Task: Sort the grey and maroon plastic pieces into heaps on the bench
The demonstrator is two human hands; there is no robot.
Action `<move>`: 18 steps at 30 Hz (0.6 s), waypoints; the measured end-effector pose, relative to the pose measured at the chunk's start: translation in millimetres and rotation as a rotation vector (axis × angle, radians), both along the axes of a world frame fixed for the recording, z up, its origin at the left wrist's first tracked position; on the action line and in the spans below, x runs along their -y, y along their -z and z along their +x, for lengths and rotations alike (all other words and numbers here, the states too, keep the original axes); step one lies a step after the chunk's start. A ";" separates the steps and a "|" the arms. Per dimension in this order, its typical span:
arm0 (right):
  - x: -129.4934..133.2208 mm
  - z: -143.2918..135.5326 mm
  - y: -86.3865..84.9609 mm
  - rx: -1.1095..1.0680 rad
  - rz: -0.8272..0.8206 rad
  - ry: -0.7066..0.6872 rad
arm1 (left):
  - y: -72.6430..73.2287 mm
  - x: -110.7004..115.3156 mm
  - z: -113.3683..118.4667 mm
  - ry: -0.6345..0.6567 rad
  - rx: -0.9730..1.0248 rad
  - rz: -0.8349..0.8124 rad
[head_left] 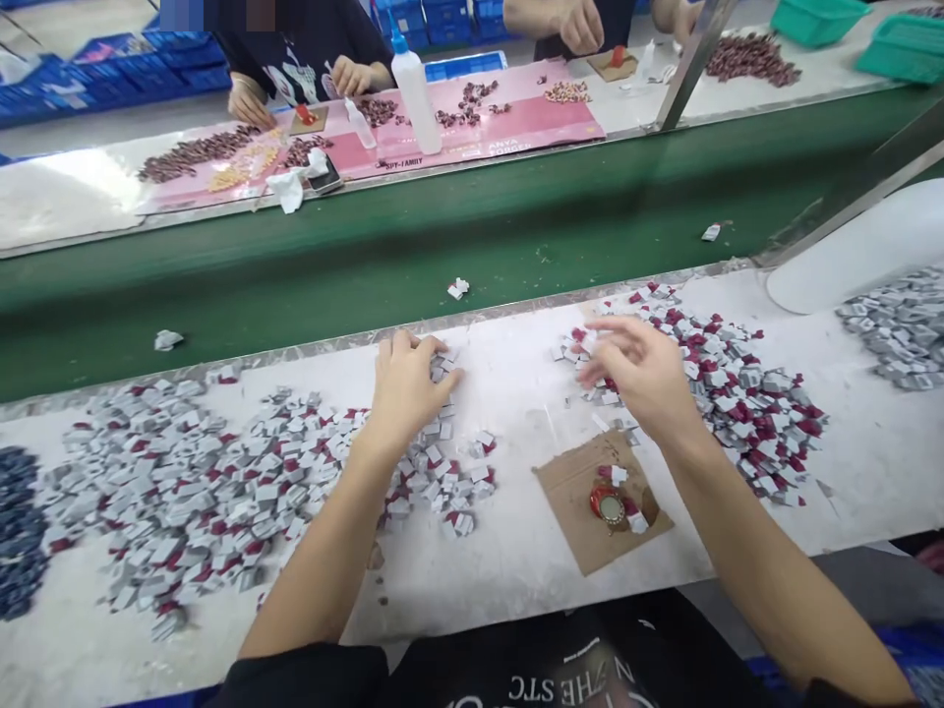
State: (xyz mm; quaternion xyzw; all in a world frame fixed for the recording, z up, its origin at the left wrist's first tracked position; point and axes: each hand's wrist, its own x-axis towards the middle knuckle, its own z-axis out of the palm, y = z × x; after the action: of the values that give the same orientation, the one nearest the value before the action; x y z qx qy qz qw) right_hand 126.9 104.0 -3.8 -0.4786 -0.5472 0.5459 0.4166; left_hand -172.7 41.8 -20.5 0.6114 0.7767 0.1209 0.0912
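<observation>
My left hand (408,388) rests on the table at the edge of a large heap of small grey and white plastic pieces (177,482), some with dark red parts. Its fingers curve down over a few pieces, with the thumb held apart. My right hand (643,379) hovers beside a second pile of grey, white and red pieces (737,393), slightly blurred, its fingers apart and nothing visible in them. Between my arms lies a brown cardboard square (571,521). On it sit a small red and gold round item (609,503) and two loose white-and-red pieces.
Dark blue pieces (19,531) lie at far left, grey pieces (904,324) at far right near a white cylinder (862,246). A green belt (369,265) with a few stray bits separates the tables. Across it, two people work beside a glue bottle (417,98).
</observation>
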 end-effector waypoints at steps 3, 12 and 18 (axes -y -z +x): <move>54.5 33.7 -0.4 -0.053 -0.052 0.086 | 1.4 12.9 14.1 -0.036 -0.088 -0.040; 189.4 98.3 9.0 0.345 -0.218 0.356 | 7.4 4.9 33.6 -0.029 -0.039 0.030; 224.0 92.9 30.6 0.268 -0.334 0.471 | -3.7 15.3 53.1 -0.048 0.344 0.143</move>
State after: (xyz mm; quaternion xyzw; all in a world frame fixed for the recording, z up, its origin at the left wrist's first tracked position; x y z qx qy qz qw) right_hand 219.8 -120.1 -34.4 -0.7215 -0.3743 0.4488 0.3713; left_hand -119.6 26.4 -16.8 0.5679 0.7534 0.2809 0.1761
